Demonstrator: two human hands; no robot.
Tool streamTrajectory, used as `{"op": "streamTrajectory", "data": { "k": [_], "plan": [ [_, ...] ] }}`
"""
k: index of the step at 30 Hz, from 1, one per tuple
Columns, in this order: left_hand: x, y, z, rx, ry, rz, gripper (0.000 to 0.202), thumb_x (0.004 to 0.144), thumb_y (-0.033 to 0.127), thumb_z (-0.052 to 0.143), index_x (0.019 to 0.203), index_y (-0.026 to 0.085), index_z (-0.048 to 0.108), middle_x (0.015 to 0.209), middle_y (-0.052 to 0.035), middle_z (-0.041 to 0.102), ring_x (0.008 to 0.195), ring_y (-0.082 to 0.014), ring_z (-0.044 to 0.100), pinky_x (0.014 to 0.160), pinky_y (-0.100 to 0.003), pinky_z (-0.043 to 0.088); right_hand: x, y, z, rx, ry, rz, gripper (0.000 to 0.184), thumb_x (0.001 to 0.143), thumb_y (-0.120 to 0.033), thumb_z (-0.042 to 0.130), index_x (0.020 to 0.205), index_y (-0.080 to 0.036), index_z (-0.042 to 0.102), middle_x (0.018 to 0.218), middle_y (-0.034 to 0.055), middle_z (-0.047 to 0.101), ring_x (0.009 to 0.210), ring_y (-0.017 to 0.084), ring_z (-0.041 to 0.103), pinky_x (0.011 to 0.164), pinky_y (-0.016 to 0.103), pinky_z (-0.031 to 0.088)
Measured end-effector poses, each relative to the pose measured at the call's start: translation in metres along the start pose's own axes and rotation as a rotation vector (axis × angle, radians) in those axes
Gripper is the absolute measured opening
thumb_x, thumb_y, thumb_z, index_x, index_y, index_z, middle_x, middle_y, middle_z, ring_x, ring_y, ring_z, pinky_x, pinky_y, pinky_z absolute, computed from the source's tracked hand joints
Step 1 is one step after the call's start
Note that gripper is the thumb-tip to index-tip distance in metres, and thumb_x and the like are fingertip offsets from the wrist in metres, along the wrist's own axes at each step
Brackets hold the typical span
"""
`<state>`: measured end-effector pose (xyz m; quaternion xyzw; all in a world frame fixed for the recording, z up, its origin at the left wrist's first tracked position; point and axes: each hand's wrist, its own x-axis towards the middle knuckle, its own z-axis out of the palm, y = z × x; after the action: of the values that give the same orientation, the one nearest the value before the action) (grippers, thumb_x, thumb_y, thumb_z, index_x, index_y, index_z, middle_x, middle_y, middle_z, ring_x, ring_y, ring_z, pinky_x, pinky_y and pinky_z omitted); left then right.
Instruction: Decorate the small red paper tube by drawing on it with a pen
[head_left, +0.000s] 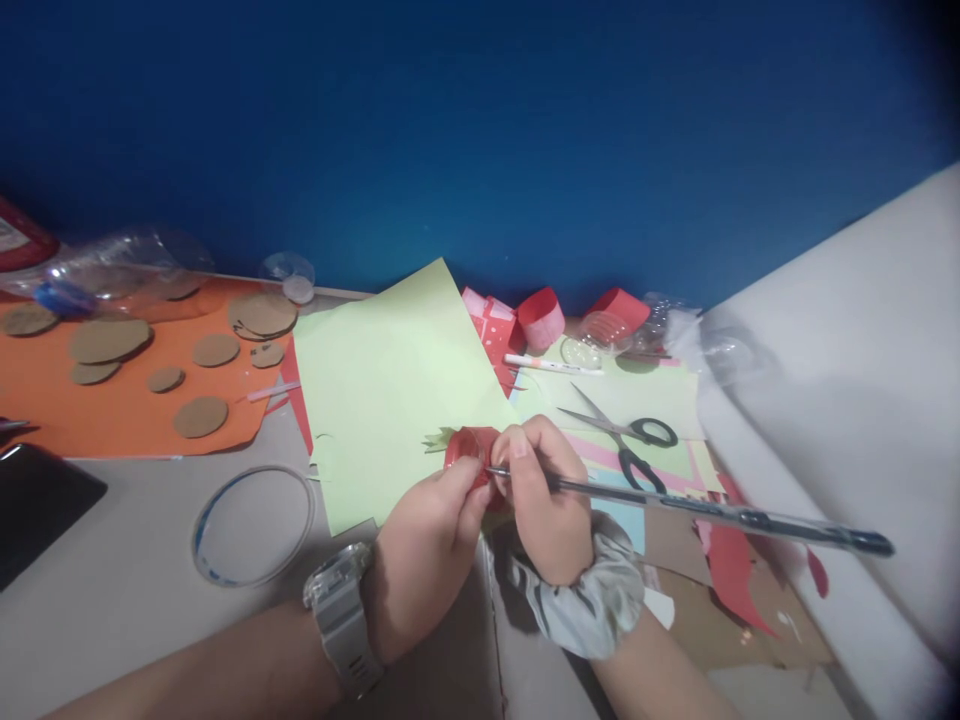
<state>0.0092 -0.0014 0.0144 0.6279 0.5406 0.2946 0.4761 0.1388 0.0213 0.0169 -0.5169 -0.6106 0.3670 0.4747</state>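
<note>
Two hands close in: my left hand (421, 552) pinches a small shiny red rounded piece (460, 446), probably plastic; my right hand (551, 527) grips a long thin dark stick-like tool (675, 500), tip at the piece. Likely light, slippery, easily dented; best held by its edge. It's above a pale-green paper sheet (390, 370); open black-handled scissors (616, 432) lie right.

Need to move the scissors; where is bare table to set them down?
Grey table lies bare between the black object and the ring, and below it down to the left forearm. Crowded: the orange sheet with cardboard discs, and the layered papers under the scissors.
</note>
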Motion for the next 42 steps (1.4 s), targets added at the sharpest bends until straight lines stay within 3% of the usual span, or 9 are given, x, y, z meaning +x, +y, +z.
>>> {"op": "streamTrajectory", "data": {
  "k": [6, 12, 17, 23, 28, 33, 38, 42],
  "plan": [
    [-0.0007, -0.0033, 0.0000, -0.003, -0.011, 0.019, 0.019, 0.097, 0.021, 0.038, 0.095, 0.020, 0.057, 0.087, -0.0032, 0.066, 0.092, -0.0201, 0.064, 0.090, -0.032, 0.045, -0.0010, 0.0020, -0.0021, -0.047, -0.085, -0.005, 0.027, 0.096, -0.024, 0.047, 0.069, -0.021, 0.046, 0.062, -0.0050, 0.044, 0.053, 0.010, 0.042, 0.052, 0.024, 0.036],
    [0.0006, -0.0018, -0.0007, 0.007, -0.001, 0.000, 0.018, 0.096, 0.022, 0.038, 0.094, 0.019, 0.056, 0.083, -0.0032, 0.064, 0.091, -0.0216, 0.063, 0.089, -0.034, 0.045, -0.0017, 0.0034, 0.0009, 0.013, 0.022, 0.023, 0.028, 0.098, -0.026, 0.044, 0.070, -0.021, 0.045, 0.061, -0.0055, 0.045, 0.052, 0.009, 0.041, 0.053, 0.024, 0.037],
    [0.0002, -0.0023, -0.0002, 0.004, -0.009, 0.011, 0.019, 0.096, 0.021, 0.037, 0.088, 0.019, 0.055, 0.081, -0.0028, 0.063, 0.083, -0.0196, 0.062, 0.085, -0.032, 0.046, -0.0014, 0.0011, -0.0006, -0.059, -0.086, -0.028, 0.028, 0.096, -0.025, 0.047, 0.069, -0.020, 0.047, 0.063, -0.0049, 0.045, 0.055, 0.009, 0.043, 0.054, 0.024, 0.036],
    [0.0010, -0.0020, 0.0011, 0.027, 0.009, 0.006, 0.017, 0.095, 0.021, 0.040, 0.094, 0.021, 0.057, 0.084, -0.0026, 0.066, 0.084, -0.0191, 0.063, 0.082, -0.030, 0.047, -0.0009, 0.0032, 0.0001, 0.003, -0.004, -0.013, 0.025, 0.096, -0.021, 0.044, 0.071, -0.021, 0.045, 0.064, -0.0047, 0.047, 0.054, 0.009, 0.042, 0.054, 0.025, 0.038],
    [0.0001, -0.0028, 0.0008, 0.014, 0.001, 0.010, 0.021, 0.095, 0.021, 0.038, 0.089, 0.021, 0.057, 0.083, -0.0024, 0.066, 0.083, -0.0182, 0.063, 0.082, -0.029, 0.048, -0.0005, 0.0029, -0.0025, -0.075, -0.110, -0.061, 0.026, 0.095, -0.022, 0.048, 0.069, -0.021, 0.044, 0.063, -0.0052, 0.043, 0.056, 0.010, 0.042, 0.053, 0.024, 0.035],
    [0.0008, -0.0029, 0.0003, 0.019, 0.009, 0.017, 0.018, 0.095, 0.021, 0.040, 0.093, 0.021, 0.057, 0.085, -0.0023, 0.067, 0.082, -0.0179, 0.063, 0.081, -0.029, 0.048, -0.0002, 0.0023, -0.0021, -0.011, -0.030, -0.031, 0.026, 0.096, -0.020, 0.043, 0.070, -0.021, 0.045, 0.063, -0.0053, 0.045, 0.054, 0.009, 0.042, 0.054, 0.024, 0.036],
    [0.0018, 0.0004, -0.0007, -0.005, 0.000, -0.012, 0.021, 0.095, 0.020, 0.037, 0.095, 0.020, 0.059, 0.088, -0.0033, 0.068, 0.084, -0.0184, 0.064, 0.083, -0.030, 0.048, -0.0006, 0.0025, -0.0024, -0.102, -0.144, -0.052, 0.025, 0.094, -0.023, 0.048, 0.069, -0.021, 0.043, 0.062, -0.0049, 0.043, 0.055, 0.010, 0.041, 0.053, 0.025, 0.034],
    [0.0014, 0.0014, -0.0015, 0.002, -0.011, -0.030, 0.020, 0.095, 0.022, 0.038, 0.093, 0.020, 0.057, 0.087, -0.0032, 0.068, 0.084, -0.0189, 0.063, 0.082, -0.031, 0.048, 0.0002, 0.0009, -0.0026, -0.050, -0.093, -0.040, 0.026, 0.095, -0.023, 0.043, 0.069, -0.021, 0.042, 0.063, -0.0042, 0.044, 0.056, 0.011, 0.042, 0.053, 0.025, 0.035]
  ]
}}
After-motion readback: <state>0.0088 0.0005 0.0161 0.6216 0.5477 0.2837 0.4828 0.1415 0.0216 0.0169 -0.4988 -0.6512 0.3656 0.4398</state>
